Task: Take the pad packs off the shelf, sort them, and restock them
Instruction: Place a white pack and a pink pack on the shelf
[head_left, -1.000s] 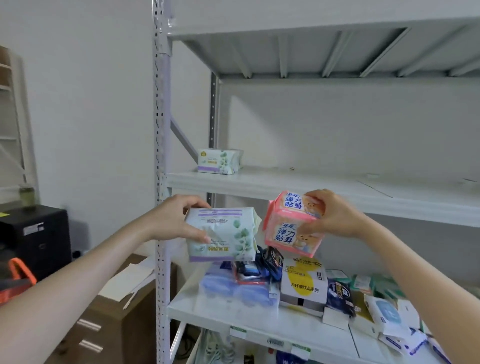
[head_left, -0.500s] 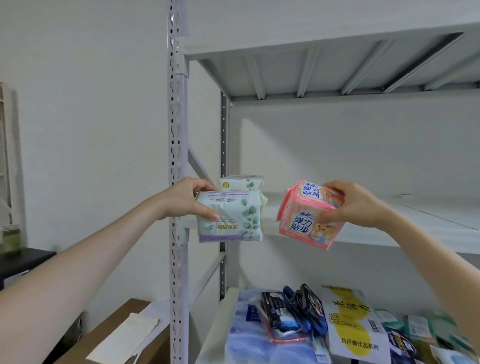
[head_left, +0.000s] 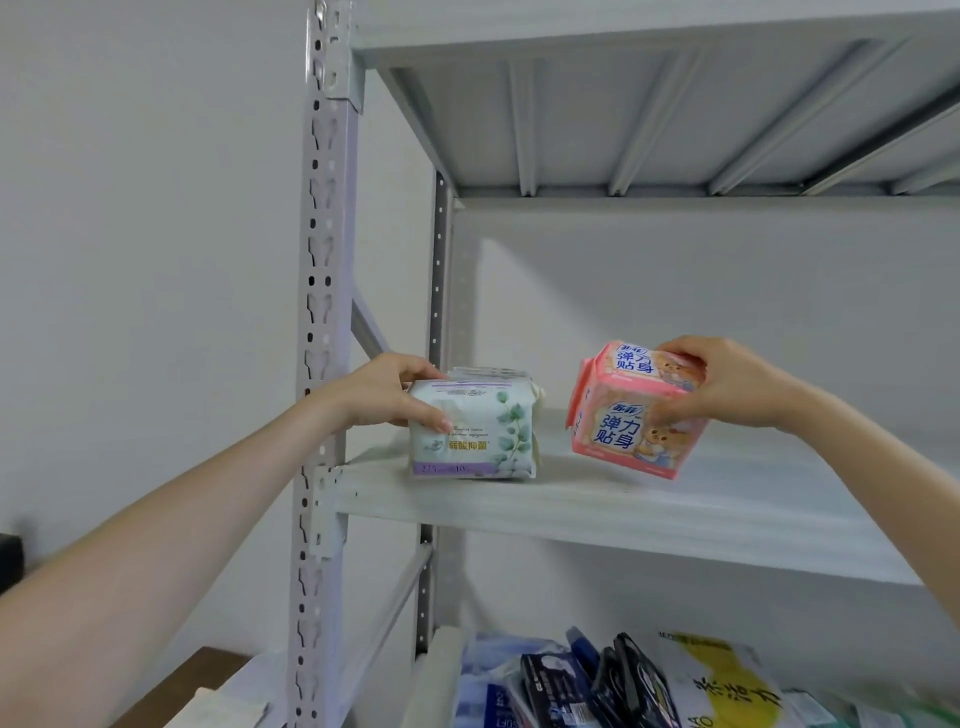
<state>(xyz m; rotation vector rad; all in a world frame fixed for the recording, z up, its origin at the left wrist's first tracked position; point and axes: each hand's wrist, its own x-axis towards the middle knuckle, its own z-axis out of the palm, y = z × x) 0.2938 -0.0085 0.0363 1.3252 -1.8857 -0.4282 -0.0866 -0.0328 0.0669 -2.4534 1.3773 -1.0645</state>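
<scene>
Two packs (head_left: 472, 431) in hand (head_left: 387, 392), maybe shelved

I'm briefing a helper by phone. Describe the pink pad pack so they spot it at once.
Find the middle shelf of the grey metal rack. Near its left end the right hand grips the pink pad pack, tilted. Unlike the white leaf-print pack in the left hand beside it, it shows blue lettering and cartoon bears.
</scene>
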